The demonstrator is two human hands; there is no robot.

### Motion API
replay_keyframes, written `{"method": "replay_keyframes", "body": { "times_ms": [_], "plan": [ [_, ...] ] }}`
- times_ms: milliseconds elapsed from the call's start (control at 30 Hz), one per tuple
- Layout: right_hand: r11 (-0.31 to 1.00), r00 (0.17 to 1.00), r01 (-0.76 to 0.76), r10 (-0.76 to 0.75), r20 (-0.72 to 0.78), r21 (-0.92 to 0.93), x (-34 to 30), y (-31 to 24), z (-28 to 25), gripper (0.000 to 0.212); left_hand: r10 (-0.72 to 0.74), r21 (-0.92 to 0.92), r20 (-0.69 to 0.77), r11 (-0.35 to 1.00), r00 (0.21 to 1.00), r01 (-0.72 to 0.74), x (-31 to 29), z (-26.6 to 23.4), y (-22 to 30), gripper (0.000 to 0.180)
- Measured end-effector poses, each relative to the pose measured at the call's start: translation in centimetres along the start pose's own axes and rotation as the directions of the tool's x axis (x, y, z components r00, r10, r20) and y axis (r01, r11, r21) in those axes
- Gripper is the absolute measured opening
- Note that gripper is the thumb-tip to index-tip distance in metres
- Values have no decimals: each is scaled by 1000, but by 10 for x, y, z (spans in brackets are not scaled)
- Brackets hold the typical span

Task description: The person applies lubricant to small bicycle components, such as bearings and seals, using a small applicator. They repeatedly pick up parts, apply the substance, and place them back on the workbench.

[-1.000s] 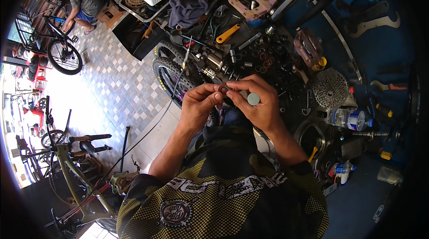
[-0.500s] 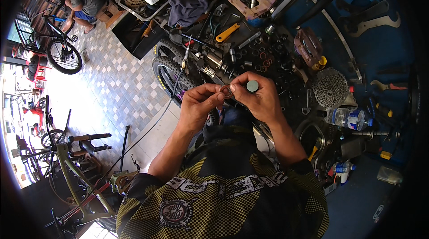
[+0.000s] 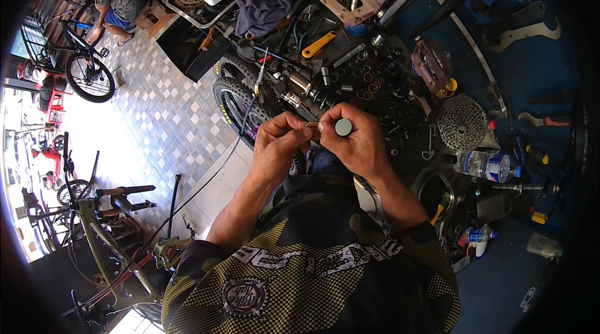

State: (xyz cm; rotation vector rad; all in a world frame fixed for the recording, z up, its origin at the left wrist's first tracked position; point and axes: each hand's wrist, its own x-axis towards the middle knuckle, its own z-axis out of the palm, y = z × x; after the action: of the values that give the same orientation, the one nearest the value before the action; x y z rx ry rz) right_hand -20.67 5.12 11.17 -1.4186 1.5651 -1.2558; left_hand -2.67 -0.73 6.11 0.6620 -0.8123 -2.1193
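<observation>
Left fingers [image 3: 297,138] and right fingers [image 3: 329,134] pinch a brownish ring [image 3: 314,126], partly covering it.

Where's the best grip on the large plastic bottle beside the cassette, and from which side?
Likely around its mid-body, from above: the plastic bottle lies on its side, blue cap pointing right, its long rounded upper side exposed.

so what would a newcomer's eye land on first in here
Probably the left hand and right hand, meeting mid-picture at a thin reddish ring, with a pale green disc-shaped end showing at the right one. Next, the bright yellow bar-shaped piece above them, and the toothed silver cassette to their right.
</observation>
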Motion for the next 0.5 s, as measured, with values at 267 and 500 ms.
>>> {"method": "replay_keyframes", "body": {
  "times_ms": [267,500],
  "plan": [
    [996,1000,-31,31,4,80,-1,4,1,15,20,21,-6,1000,1000,-20,0,5,2,5],
    [986,998,-43,34,59,158,5,6,-2,16,7,245,43,969,999,-17,0,10,12,12]
  ]
}}
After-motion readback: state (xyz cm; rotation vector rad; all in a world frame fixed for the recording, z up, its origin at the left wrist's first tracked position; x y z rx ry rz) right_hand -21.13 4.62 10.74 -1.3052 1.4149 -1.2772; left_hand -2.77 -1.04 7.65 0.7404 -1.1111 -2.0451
